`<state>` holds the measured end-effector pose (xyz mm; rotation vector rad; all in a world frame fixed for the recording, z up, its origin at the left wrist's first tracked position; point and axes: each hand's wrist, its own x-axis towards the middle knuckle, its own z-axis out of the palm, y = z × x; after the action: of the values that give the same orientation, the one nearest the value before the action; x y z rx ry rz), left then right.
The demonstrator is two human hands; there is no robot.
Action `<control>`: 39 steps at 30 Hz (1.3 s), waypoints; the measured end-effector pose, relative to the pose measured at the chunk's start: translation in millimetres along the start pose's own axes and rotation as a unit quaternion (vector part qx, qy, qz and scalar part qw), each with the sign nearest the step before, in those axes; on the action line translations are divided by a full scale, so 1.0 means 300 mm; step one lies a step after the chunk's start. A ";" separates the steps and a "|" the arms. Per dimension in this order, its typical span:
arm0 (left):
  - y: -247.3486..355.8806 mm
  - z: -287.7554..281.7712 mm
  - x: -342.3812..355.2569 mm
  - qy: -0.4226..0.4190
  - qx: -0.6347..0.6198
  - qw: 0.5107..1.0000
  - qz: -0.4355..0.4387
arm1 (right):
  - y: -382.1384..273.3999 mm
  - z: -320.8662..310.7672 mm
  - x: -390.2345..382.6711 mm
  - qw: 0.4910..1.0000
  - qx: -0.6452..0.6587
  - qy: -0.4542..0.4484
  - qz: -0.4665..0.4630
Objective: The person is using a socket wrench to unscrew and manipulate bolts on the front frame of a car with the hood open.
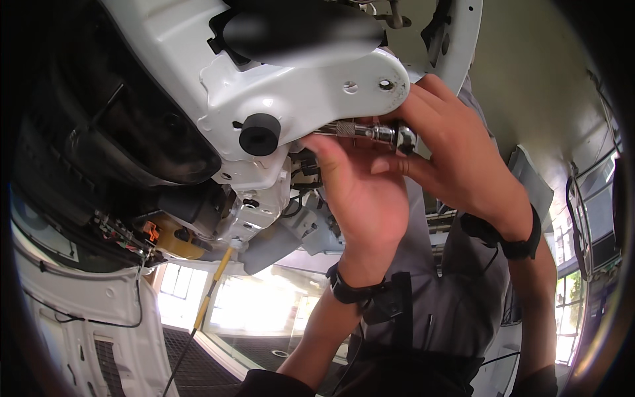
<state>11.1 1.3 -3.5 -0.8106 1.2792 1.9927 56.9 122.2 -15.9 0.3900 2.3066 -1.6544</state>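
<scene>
A shiny metal ratchet (404,139) with a knurled extension bar (346,128) lies almost level just under a white metal bracket (304,92). My right hand (460,142) closes around the ratchet's head, thumb below it and fingers above and behind. From below, my left hand (367,198) reaches up with its palm showing. Its thumb lies along the extension bar near the bracket's lower edge, while its other fingers are mostly hidden behind the tool. The bar's far end disappears behind the bracket, so what it meets is hidden.
A round black rubber stop (259,135) sticks out of the bracket, left of my hands. A blurred dark shape (304,33) covers the top. Lower left, a yellow-and-black rod (215,284) rises to the white frame, near a yellowish reservoir (175,238).
</scene>
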 end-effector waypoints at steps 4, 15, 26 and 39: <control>0.015 -0.015 0.012 0.017 0.047 0.998 -0.035 | 0.008 0.014 -0.005 0.995 0.085 0.003 0.057; 0.012 0.003 -0.003 -0.006 0.059 0.998 -0.020 | -0.002 0.036 0.010 0.872 0.475 0.008 0.117; 0.005 -0.018 0.003 -0.007 0.071 0.997 0.002 | -0.001 0.031 0.001 0.983 0.153 -0.014 0.102; -0.051 -0.078 0.013 -0.013 0.137 0.990 0.019 | 0.018 -0.017 -0.002 0.747 0.602 -0.127 0.251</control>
<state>24.2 -14.6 -22.6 -0.6297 1.5215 1.7966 59.1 128.6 -18.8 0.8403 0.5397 -2.4029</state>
